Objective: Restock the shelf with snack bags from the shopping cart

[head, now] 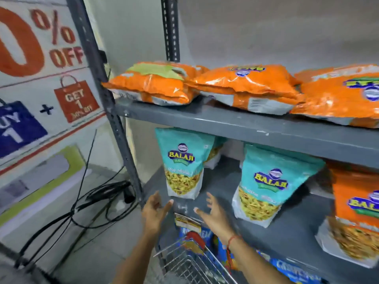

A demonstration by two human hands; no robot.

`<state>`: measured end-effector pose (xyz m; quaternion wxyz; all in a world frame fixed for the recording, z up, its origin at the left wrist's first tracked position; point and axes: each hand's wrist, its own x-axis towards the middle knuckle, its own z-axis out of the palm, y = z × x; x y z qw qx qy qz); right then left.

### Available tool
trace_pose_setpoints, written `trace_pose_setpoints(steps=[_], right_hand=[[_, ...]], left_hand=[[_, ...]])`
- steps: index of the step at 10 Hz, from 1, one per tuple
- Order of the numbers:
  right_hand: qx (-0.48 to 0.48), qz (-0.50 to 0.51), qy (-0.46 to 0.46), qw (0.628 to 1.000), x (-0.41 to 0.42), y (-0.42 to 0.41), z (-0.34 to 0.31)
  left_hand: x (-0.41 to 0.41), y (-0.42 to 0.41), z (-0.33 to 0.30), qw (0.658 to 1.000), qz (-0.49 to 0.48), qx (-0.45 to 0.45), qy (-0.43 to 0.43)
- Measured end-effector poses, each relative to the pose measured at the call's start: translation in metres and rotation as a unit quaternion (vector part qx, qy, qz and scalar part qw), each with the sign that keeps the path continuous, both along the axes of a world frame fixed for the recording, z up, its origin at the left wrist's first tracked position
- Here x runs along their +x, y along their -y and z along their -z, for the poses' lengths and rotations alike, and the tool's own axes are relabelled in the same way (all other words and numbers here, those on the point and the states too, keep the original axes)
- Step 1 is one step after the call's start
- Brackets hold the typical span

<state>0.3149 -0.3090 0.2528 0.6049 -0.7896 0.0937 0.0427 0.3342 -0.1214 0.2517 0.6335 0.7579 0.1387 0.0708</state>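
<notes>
A teal snack bag (pixel 181 162) stands upright at the left end of the grey middle shelf (pixel 291 236). My left hand (pixel 154 212) and my right hand (pixel 215 214) hover just below and in front of it, both open with fingers spread, holding nothing. A second teal bag (pixel 272 185) stands to the right, then an orange bag (pixel 356 214) at the far right. Orange bags (pixel 244 85) lie flat on the upper shelf (pixel 256 128). The wire shopping cart (pixel 184 261) sits below my hands, with colourful packets partly visible in it.
A grey slotted upright (pixel 114 111) frames the shelf's left side. A sale poster (pixel 39 78) covers the wall at left. Black cables (pixel 86 210) trail across the floor beside the shelf. Blue packs (pixel 291 267) lie on the lower level.
</notes>
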Motion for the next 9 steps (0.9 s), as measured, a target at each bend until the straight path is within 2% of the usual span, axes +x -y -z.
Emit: trace_pose_setpoints(steps=[2, 3, 7, 9], right_hand=[[-0.017, 0.003, 0.016, 1.000, 0.060, -0.005, 0.024], [-0.032, -0.022, 0.029, 0.999, 0.076, -0.005, 0.031], [-0.035, -0.042, 0.004, 0.998, 0.074, -0.004, 0.027], [-0.016, 0.034, 0.014, 0.999, 0.010, -0.004, 0.005]], left_hand=[[0.056, 0.002, 0.022, 0.994, 0.066, -0.082, -0.012], [0.071, 0.002, 0.024, 0.986, 0.145, -0.087, 0.008], [0.052, 0.004, 0.020, 0.988, 0.136, -0.065, 0.028], [-0.001, 0.008, -0.015, 0.990, 0.115, -0.012, 0.078]])
